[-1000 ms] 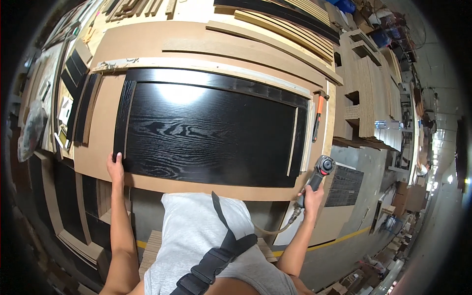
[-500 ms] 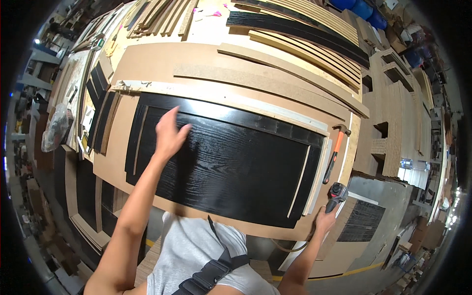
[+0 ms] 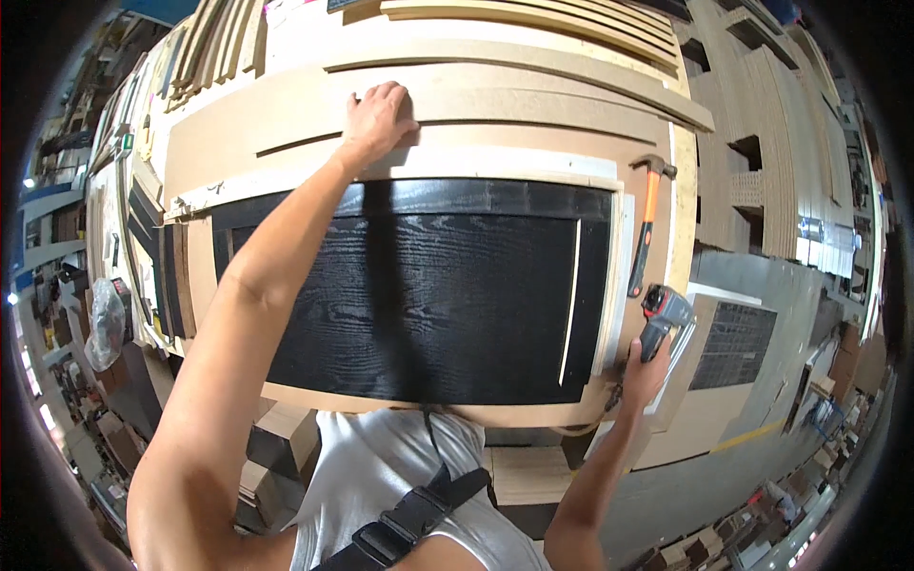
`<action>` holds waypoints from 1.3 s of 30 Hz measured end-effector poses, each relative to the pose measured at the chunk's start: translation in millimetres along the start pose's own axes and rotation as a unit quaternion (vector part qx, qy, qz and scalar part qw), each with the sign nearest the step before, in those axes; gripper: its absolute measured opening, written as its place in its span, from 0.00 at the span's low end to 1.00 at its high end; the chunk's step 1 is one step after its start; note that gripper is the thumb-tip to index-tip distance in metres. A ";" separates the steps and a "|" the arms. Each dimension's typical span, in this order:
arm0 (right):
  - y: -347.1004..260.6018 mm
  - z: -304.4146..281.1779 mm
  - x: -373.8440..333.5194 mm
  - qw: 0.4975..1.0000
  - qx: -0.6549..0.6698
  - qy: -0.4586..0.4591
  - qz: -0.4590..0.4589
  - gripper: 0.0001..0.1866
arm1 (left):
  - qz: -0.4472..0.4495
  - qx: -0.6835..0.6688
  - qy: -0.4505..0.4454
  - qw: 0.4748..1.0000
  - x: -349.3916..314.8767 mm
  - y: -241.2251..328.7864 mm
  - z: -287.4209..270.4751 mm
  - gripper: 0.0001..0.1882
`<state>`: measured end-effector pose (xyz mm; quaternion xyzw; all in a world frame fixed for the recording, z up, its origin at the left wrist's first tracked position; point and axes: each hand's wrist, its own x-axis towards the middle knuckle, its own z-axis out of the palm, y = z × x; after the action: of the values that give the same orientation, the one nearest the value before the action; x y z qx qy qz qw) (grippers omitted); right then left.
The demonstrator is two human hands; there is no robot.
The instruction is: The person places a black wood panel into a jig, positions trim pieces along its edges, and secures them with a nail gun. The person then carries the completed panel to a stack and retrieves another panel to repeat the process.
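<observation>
My left hand point(image 3: 379, 119) reaches over the black panel and rests on a long fibreboard strip point(image 3: 533, 112), fingers bent over it and thumb at its near edge. A pneumatic nail gun point(image 3: 670, 309), grey and black with a red part, is in my right hand point(image 3: 647, 369), gripped by its handle beyond the panel's right end. Before me lies the black wood-grain panel point(image 3: 457, 305), with black frame pieces along its far and right sides. My left forearm hides part of its left end. A claw hammer point(image 3: 647, 224) with an orange and black handle lies right of the panel.
A pale wooden fence point(image 3: 476, 167) runs along the panel's far side. Beyond are another fibreboard strip point(image 3: 514, 62) and stacked wooden strips point(image 3: 543, 27). Black-faced pieces point(image 3: 162, 247) stand at the left. Stacked boards point(image 3: 781, 143) rise at the right. A hose point(image 3: 576, 431) hangs near the front edge.
My left hand has moved from above the panel, away from me, onto the fibreboard strip. My right hand has raised the nail gun slightly, and the view has shifted.
</observation>
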<state>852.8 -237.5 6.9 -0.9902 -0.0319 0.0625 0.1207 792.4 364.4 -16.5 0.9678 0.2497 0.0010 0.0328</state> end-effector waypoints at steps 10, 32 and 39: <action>4.5 -4.6 -37.6 0.989 0.123 0.080 -0.020 0.36 | 0.074 -0.024 0.081 0.994 -145.5 -25.9 -114.7 0.35; 10.9 -16.1 -178.1 0.783 0.583 -0.155 0.152 0.26 | 0.012 -0.305 -0.270 0.913 -446.5 -6.3 -73.9 0.27; 20.2 12.3 -178.4 0.755 0.591 -0.146 0.243 0.40 | -0.151 -0.284 0.182 0.929 -500.9 -55.0 -65.7 0.20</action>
<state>675.5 -268.1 10.8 -0.6748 0.2355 0.2399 0.6570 326.2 174.5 52.7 0.8521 0.3840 0.2428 0.2596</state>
